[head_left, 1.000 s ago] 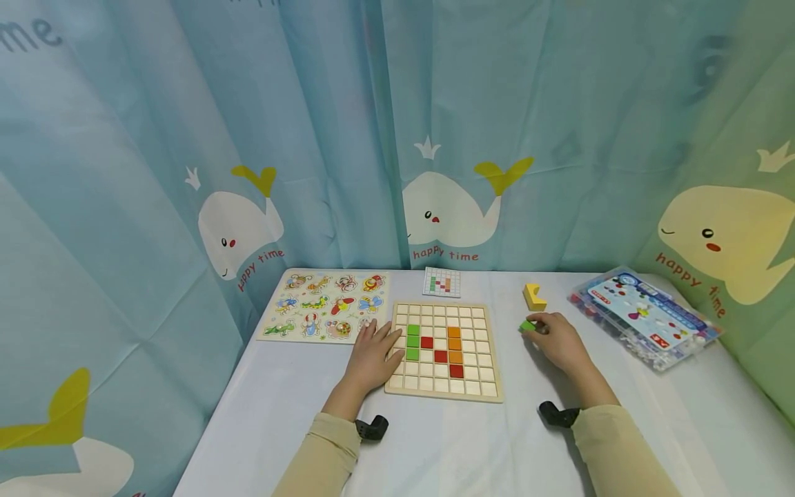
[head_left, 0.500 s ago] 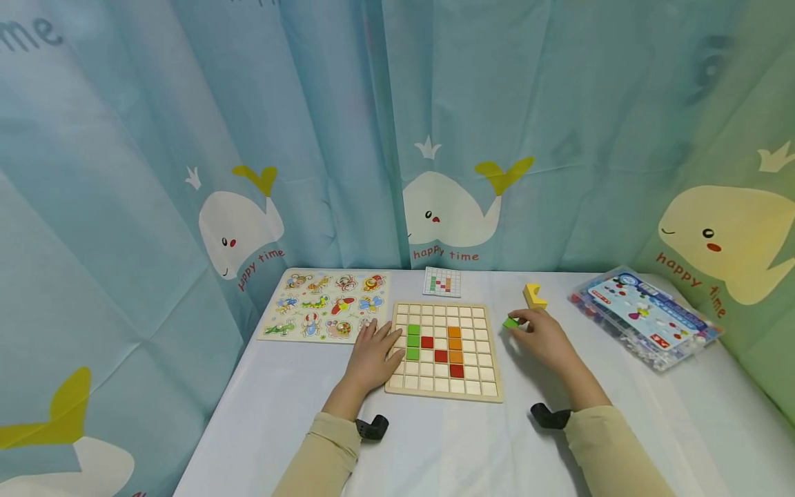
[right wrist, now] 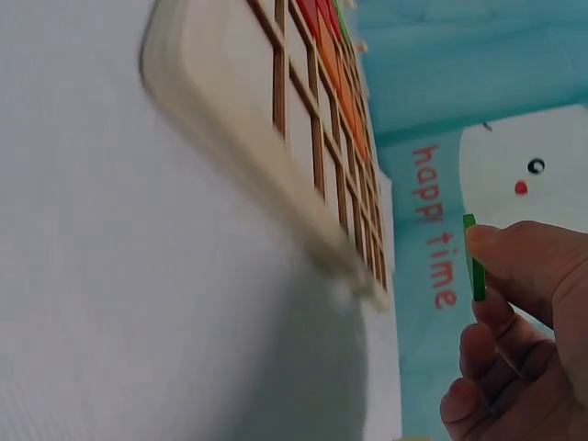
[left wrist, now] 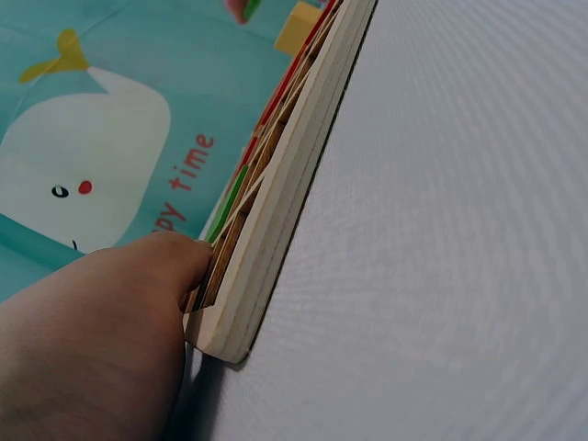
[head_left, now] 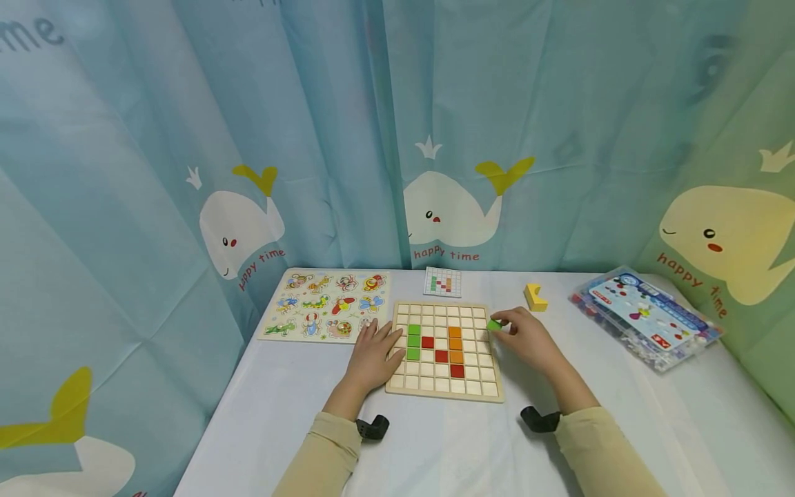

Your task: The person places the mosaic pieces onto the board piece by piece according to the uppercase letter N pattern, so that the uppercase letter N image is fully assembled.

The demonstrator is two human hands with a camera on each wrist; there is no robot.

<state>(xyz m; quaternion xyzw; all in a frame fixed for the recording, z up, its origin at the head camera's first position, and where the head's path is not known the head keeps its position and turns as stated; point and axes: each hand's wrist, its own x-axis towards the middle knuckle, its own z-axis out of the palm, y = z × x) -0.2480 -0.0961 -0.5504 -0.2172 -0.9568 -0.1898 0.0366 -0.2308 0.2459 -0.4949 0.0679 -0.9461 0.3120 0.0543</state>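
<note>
My right hand [head_left: 526,338] pinches a thin green square tile [head_left: 493,325] between thumb and fingertips, over the right edge of the wooden grid board [head_left: 444,396]. In the right wrist view the green tile [right wrist: 475,260] is held edge-on, above the table. My left hand [head_left: 373,355] lies with spread, fairly straight fingers across the board's left edge. In the left wrist view its thumb [left wrist: 175,262] rests at the board's corner. Set in the board are a column of green tiles [head_left: 413,342], a column of orange tiles [head_left: 455,344] and several red tiles [head_left: 442,356].
Behind the board lies a small pattern card [head_left: 443,282] with coloured squares. An insect picture board [head_left: 323,304] is at the left. Yellow blocks [head_left: 535,298] stand beyond my right hand, and a clear plastic box [head_left: 646,317] of small pieces sits at the far right.
My right hand has moved left with the green tile, from near the yellow blocks to the board's right edge. The left hand has stayed in place.
</note>
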